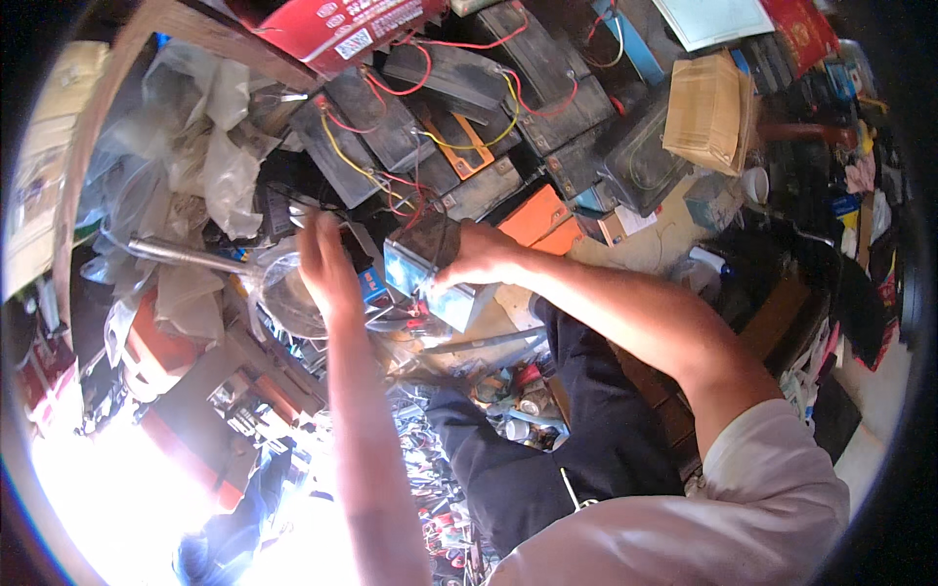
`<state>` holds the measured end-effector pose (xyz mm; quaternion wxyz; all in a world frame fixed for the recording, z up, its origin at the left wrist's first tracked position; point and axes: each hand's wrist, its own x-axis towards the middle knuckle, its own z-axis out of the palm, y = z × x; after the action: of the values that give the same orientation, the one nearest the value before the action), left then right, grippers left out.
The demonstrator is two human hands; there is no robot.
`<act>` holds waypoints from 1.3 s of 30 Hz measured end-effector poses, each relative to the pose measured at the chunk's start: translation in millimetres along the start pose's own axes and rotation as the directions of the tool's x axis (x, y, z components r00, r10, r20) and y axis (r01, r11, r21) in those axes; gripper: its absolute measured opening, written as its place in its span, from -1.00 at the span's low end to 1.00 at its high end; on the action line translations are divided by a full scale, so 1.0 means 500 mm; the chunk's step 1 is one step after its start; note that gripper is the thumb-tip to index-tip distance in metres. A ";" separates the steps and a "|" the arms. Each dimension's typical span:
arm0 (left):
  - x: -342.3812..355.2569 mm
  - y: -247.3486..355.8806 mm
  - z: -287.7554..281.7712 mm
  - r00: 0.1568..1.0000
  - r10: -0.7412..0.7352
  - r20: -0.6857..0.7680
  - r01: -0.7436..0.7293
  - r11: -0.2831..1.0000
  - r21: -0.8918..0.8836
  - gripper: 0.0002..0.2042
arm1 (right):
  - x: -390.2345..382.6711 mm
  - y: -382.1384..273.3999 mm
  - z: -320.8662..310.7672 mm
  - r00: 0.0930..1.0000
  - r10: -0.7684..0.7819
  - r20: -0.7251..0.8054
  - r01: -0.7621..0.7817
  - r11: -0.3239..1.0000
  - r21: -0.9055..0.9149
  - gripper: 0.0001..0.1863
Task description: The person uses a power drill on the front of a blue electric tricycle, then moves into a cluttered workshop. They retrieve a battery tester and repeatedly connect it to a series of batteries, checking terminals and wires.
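My right hand point(479, 256) is closed around a box-shaped battery point(422, 252) with a dark top and a shiny light-blue side. Thin red wires run close by its top. My left hand point(324, 262), a little blurred, is raised to the left of it with the fingers stretched out. No held thing shows in that hand. Beneath and beside the left hand is a round metal pan point(283, 293) with a long handle point(186, 254) pointing left. A blue-labelled box point(371, 283) stands between the two hands, partly hidden.
Several dark batteries point(469, 83) with red and yellow wires crowd the far side. An orange-sided battery point(537, 217) lies nearer. Crumpled clear plastic bags point(195, 127) heap at the left, a cardboard box point(705, 112) sits at the right. Small loose parts point(440, 479) litter the ground by my legs.
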<state>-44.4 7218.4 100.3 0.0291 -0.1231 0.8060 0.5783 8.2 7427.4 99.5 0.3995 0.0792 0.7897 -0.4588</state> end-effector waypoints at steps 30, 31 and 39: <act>0.170 0.239 0.018 0.883 0.208 0.422 -0.460 0.571 0.680 -0.12 | 0.163 -0.334 0.059 0.919 -0.301 -0.255 -0.167 -0.882 0.440 -0.18; 0.193 0.239 0.024 0.883 0.183 0.432 -0.451 0.585 0.674 -0.14 | 0.169 -0.341 0.051 0.928 -0.294 -0.227 -0.175 -0.885 0.432 -0.17; 0.268 0.281 0.050 0.909 0.070 0.410 -0.337 0.703 0.626 -0.37 | 0.035 -0.284 0.079 0.938 -0.320 0.132 -0.273 -0.449 0.851 0.28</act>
<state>-209.3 7262.1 196.5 0.1525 0.0947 0.9510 0.2517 -51.5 7311.6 170.7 0.2572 0.2804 -0.0669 -0.9224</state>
